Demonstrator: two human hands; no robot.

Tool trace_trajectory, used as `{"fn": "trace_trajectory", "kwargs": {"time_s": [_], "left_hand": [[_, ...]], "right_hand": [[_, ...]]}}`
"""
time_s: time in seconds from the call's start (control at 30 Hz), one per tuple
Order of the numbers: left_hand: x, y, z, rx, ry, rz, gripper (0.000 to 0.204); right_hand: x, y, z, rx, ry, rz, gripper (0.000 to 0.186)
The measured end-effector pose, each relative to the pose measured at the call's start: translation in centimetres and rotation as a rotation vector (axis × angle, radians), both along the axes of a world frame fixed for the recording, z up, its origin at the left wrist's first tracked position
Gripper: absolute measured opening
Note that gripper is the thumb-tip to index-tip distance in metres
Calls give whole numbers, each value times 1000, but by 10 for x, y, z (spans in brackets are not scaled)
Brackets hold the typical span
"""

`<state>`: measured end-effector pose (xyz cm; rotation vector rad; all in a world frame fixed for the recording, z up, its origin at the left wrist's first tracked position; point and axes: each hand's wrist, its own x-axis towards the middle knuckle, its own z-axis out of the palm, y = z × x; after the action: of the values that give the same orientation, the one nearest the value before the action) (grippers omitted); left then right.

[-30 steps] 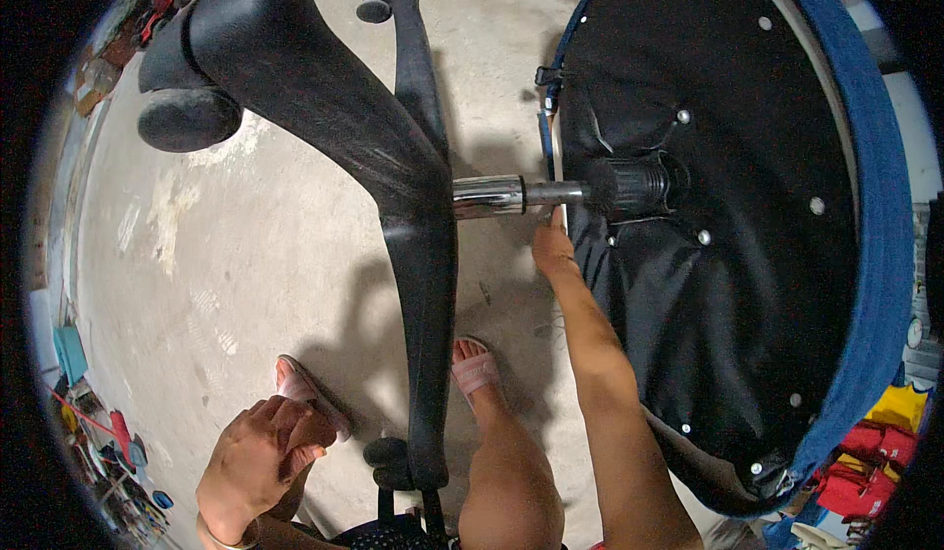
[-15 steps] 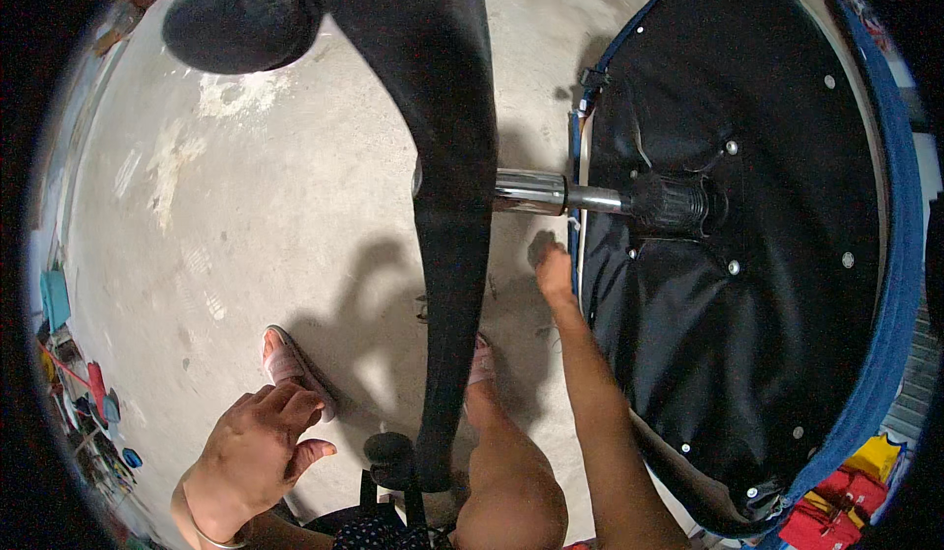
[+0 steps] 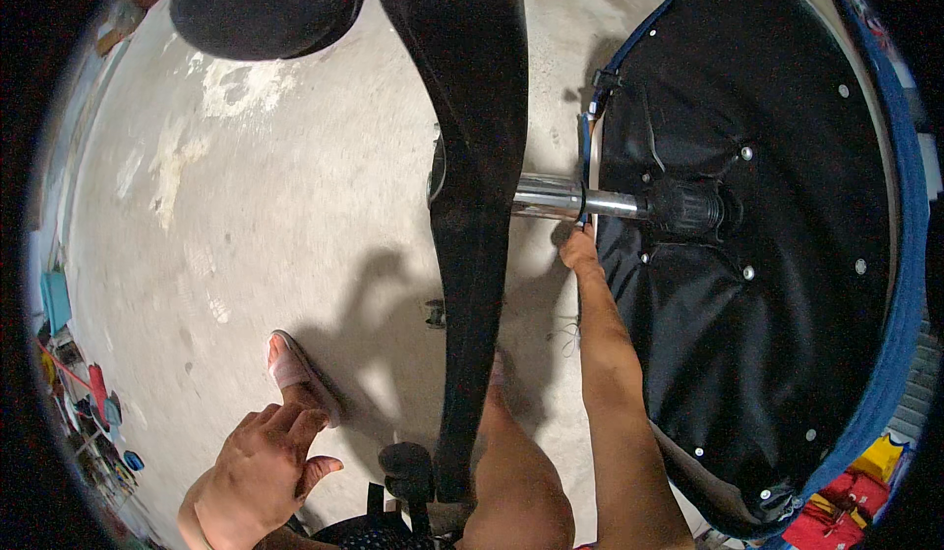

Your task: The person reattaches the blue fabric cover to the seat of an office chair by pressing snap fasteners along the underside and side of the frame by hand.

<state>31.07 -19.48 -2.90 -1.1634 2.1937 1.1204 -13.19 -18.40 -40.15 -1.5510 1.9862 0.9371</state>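
Observation:
A swivel chair lies tipped on its side, the black underside of its seat (image 3: 787, 314) at the right, bordered by a blue fabric edge (image 3: 903, 255). From the seat, a chrome gas cylinder (image 3: 546, 196) runs left to the black chair base (image 3: 482, 157), which has casters (image 3: 275, 4) on its legs. Just below the cylinder, my right hand (image 3: 580, 248) is closed on a thin blue fabric band (image 3: 587, 147) along the seat's near-left edge; the fingertips are small and partly hidden. My left hand (image 3: 261, 466) hovers over the floor, fingers loosely bent, thumb apart, holding nothing.
The base leg stands between my hands. My sandalled foot (image 3: 290, 363) is on the pale concrete floor (image 3: 246, 226). Red and yellow packages (image 3: 851, 501) lie at the lower right, and assorted items, with a teal container (image 3: 55, 299), line the left edge.
My right hand has moved up and right to the blue band beside the cylinder. The chair appears shifted slightly right in the view. My left hand stays nearly in place, still empty.

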Motion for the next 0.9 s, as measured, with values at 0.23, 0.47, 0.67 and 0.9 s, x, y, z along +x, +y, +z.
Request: {"fn": "trace_trajectory", "kwargs": {"time_s": [0.23, 0.47, 0.67, 0.9], "left_hand": [[-9, 3, -3, -92, 38, -86, 36], [-5, 6, -5, -96, 10, -73, 38], [-6, 4, -6, -106, 31, -89, 39], [-3, 8, -6, -109, -8, -102, 39]], "right_hand": [[48, 46, -52, -566, 14, -196, 38], [67, 33, -23, -938, -153, -555, 43], [37, 59, -3, -830, 67, -738, 38], [40, 71, -37, -810, -75, -751, 59]]}}
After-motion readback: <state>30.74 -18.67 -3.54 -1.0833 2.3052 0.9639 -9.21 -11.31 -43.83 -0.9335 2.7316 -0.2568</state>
